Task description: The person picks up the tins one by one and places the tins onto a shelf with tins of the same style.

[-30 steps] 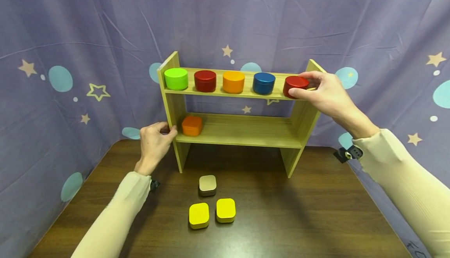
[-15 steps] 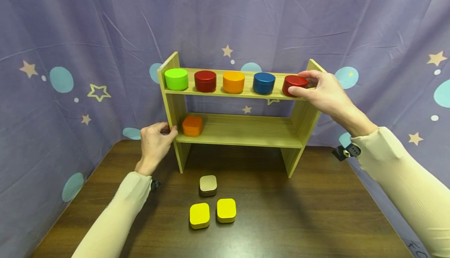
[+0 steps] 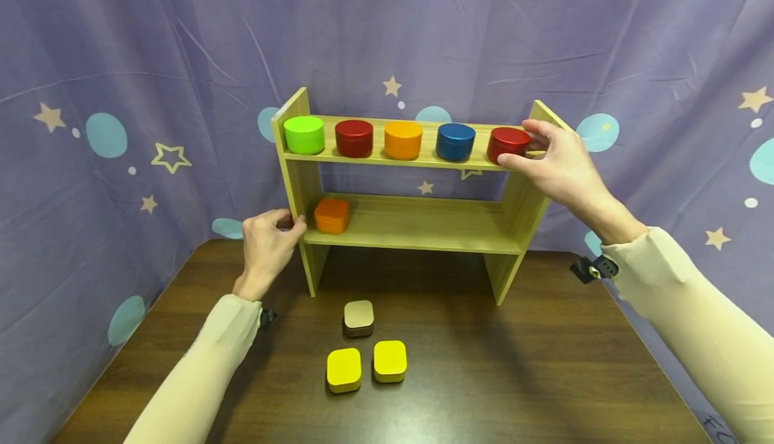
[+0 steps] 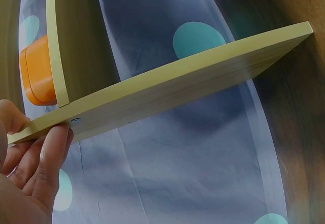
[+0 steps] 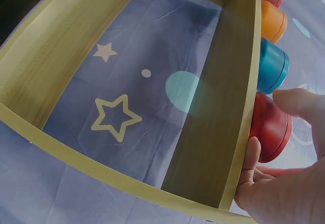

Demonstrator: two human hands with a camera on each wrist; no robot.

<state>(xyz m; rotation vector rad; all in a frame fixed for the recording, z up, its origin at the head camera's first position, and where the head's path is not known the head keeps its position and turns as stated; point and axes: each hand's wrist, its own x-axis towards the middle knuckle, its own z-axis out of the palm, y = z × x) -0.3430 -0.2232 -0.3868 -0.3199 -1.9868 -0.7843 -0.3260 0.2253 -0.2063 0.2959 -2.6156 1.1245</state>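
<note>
My right hand [image 3: 565,162] is around a red round tin [image 3: 506,142] at the right end of the upper shelf, thumb at its front and fingers at its back right. In the right wrist view the same red tin [image 5: 270,127] stands on the board beside a blue tin [image 5: 272,64]. With thumb and fingers, my left hand [image 3: 266,249] pinches the left side panel [image 4: 167,84] of the small wooden shelf [image 3: 423,222]. An orange square tin [image 3: 332,215] sits close to that panel on the lower board.
Along the upper board stand green [image 3: 304,135], red [image 3: 354,139], orange [image 3: 402,140] and blue [image 3: 455,142] round tins. On the dark wood table [image 3: 484,370] lie two yellow square tins [image 3: 390,361] and a gold square tin [image 3: 359,318]. A star-patterned curtain [image 3: 199,95] hangs behind.
The red tin at the right end has been straightened slightly on the upper board. My right fingertips have drawn back a little to the right from its top; the left hand stays put.
</note>
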